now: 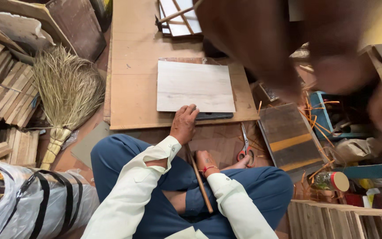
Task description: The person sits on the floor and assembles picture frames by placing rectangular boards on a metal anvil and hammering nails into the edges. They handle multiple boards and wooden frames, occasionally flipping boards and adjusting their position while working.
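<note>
The person sits cross-legged on the floor in blue trousers and a pale long-sleeved shirt, facing a low brown board (133, 88) that serves as the worktop. The left hand (184, 124) rests at the near edge of a pale rectangular wooden panel (195, 85) lying flat on that worktop, its fingers curled down onto the panel's near edge and onto a dark flat thing (215, 116) that pokes out from under it; the grip is loosely closed there, touching rather than lifting. The right hand (205, 162), with a red thread at the wrist, lies lower down by the lap against a thin wooden stick (199, 177) that runs near to far across the legs; whether its grip is clamped on the stick cannot be told. Just right of that hand, red-handled scissors (245, 148) lie on the floor, blades pointing far. Further right sits a dark board with a yellow stripe (288, 139), and near it a small jar with a tan lid (332, 180). On the left, a straw broom (65, 93) lies beside stacked wooden slats (9, 88). A large blurred dark shape fills the far right.
</note>
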